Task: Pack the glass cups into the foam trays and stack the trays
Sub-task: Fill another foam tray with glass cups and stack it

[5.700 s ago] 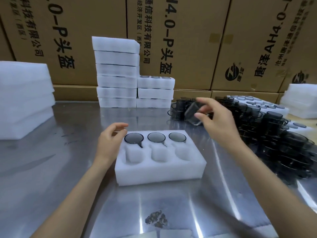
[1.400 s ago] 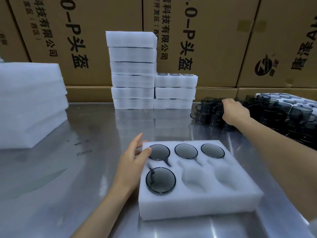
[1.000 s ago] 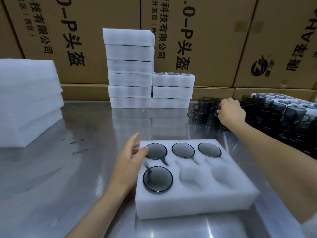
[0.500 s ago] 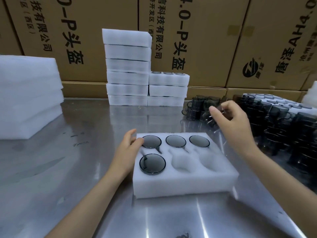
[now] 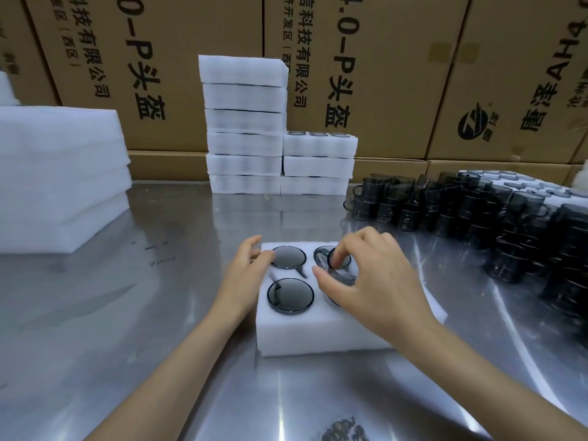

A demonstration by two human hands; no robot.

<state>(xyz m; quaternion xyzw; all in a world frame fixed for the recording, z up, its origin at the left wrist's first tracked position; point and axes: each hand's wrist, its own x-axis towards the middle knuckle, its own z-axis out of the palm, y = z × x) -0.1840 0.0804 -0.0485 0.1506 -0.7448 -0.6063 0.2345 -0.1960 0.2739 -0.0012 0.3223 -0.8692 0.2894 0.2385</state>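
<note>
Two smoked glass cups (image 5: 290,295) sit plainly seated along the left side of the foam tray (image 5: 318,332), and my right hand (image 5: 375,281) pinches a third (image 5: 339,268) over the middle front pocket, hiding what may be more behind it. My left hand (image 5: 245,275) rests open-fingered on the tray's left edge. Half a second ago, that right hand was still back by the loose cups (image 5: 477,218); two stacks of packed trays (image 5: 276,128) stand at the back.

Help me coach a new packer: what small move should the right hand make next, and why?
Probably lower the glass cup pinched by the right hand straight down into the front-middle pocket of the foam tray. It hovers tilted just above it, and the left hand already steadies the tray's left edge.
</note>
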